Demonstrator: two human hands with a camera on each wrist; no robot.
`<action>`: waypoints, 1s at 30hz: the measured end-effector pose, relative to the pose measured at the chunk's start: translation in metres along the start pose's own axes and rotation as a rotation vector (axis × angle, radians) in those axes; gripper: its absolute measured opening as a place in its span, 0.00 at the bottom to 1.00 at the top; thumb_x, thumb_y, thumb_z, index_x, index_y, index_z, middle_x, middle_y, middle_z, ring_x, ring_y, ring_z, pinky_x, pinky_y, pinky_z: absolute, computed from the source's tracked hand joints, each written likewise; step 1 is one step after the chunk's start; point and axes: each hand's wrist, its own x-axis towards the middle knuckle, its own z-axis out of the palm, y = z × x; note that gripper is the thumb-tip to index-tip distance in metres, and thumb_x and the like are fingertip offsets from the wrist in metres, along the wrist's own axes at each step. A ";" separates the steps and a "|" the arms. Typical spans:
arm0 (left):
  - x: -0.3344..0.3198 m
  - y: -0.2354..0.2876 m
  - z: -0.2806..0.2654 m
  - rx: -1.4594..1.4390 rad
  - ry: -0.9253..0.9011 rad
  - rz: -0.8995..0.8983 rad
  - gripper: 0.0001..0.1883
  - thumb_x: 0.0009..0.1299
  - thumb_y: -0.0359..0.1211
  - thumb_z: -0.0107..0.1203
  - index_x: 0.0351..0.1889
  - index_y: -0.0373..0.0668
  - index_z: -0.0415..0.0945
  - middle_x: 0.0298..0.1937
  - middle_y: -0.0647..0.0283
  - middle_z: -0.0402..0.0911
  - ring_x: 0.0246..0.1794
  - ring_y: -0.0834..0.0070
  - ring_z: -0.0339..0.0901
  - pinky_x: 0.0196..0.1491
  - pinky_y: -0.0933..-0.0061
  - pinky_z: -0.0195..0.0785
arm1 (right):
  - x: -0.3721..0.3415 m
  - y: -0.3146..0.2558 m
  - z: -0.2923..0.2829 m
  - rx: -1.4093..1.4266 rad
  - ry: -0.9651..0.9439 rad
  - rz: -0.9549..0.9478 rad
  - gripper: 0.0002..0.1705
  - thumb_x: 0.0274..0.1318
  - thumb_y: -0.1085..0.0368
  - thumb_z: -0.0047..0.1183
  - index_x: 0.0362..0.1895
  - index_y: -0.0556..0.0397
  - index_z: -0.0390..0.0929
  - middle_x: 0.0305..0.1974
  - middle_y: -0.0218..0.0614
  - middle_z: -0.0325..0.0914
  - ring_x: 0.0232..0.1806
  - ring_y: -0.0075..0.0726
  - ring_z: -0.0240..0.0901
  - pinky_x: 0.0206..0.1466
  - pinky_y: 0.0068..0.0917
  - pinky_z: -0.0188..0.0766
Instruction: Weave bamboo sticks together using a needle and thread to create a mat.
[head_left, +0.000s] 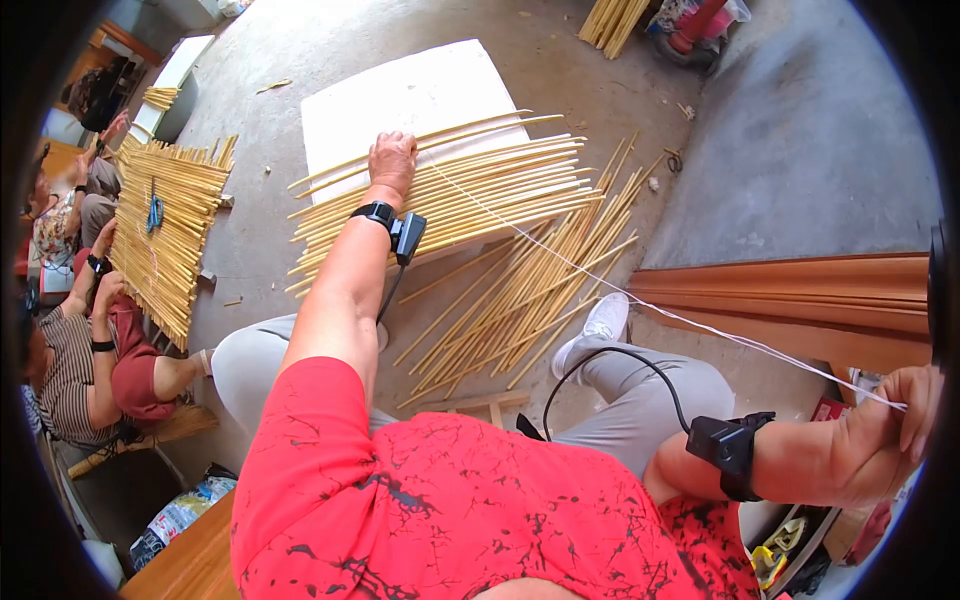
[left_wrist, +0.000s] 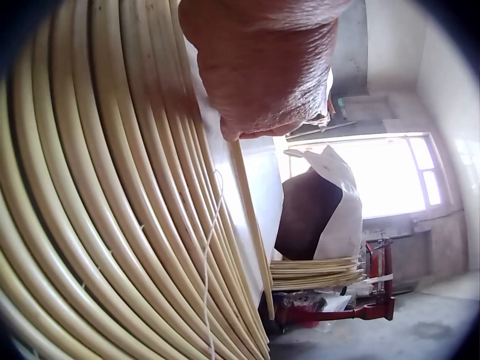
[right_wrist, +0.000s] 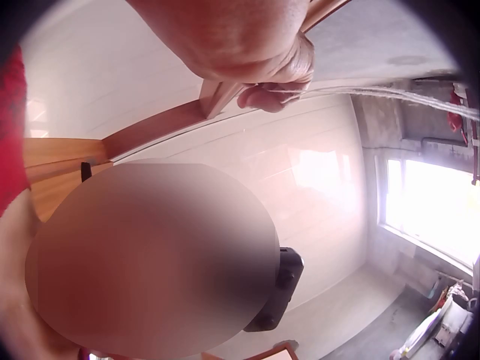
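Observation:
Pale yellow reed sticks (head_left: 500,186) lie side by side in a row across a white board (head_left: 420,90). My left hand (head_left: 393,165) is at the far side of the row, its fingers curled round a reed stick (left_wrist: 251,202) at that edge; the fingertips are hidden. White string (head_left: 540,243) runs taut from beside the left hand, over the row, to my right hand (head_left: 890,435). Far out at the right edge, the right hand pinches the string, which leaves it as doubled strands in the right wrist view.
Loose reed sticks (head_left: 530,300) are heaped on the floor right of the board. Another bundle (head_left: 612,25) stands at the back. At left, seated people work over a sheet of sticks (head_left: 170,240) with blue scissors (head_left: 154,212) on it. A wooden door frame (head_left: 780,295) is at right.

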 end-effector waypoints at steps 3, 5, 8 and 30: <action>0.001 0.000 -0.014 -0.071 0.029 0.024 0.04 0.60 0.34 0.53 0.30 0.47 0.72 0.32 0.64 0.75 0.39 0.64 0.71 0.42 0.64 0.65 | 0.001 0.013 -0.001 0.005 -0.050 0.015 0.11 0.49 0.80 0.37 0.19 0.54 0.54 0.19 0.34 0.55 0.15 0.22 0.54 0.19 0.16 0.52; 0.001 0.002 -0.031 -0.132 0.041 0.031 0.04 0.62 0.33 0.51 0.31 0.45 0.70 0.31 0.61 0.75 0.37 0.62 0.72 0.40 0.63 0.66 | 0.000 0.024 -0.001 -0.071 -0.012 0.113 0.09 0.48 0.80 0.39 0.22 0.56 0.56 0.21 0.34 0.56 0.16 0.22 0.54 0.19 0.17 0.51; -0.003 0.013 -0.075 -0.307 0.119 0.096 0.03 0.63 0.31 0.48 0.30 0.44 0.67 0.29 0.56 0.75 0.32 0.58 0.74 0.33 0.62 0.67 | -0.008 0.056 0.004 -0.105 -0.025 0.193 0.05 0.57 0.74 0.42 0.29 0.60 0.62 0.25 0.34 0.61 0.18 0.22 0.54 0.21 0.19 0.53; -0.088 0.099 -0.231 -0.841 0.038 0.082 0.05 0.62 0.26 0.53 0.28 0.37 0.68 0.17 0.71 0.68 0.20 0.90 0.61 0.22 0.85 0.57 | -0.141 0.218 -0.005 -0.687 -0.332 1.206 0.05 0.62 0.63 0.41 0.37 0.49 0.63 0.20 0.28 0.70 0.13 0.16 0.63 0.13 0.13 0.58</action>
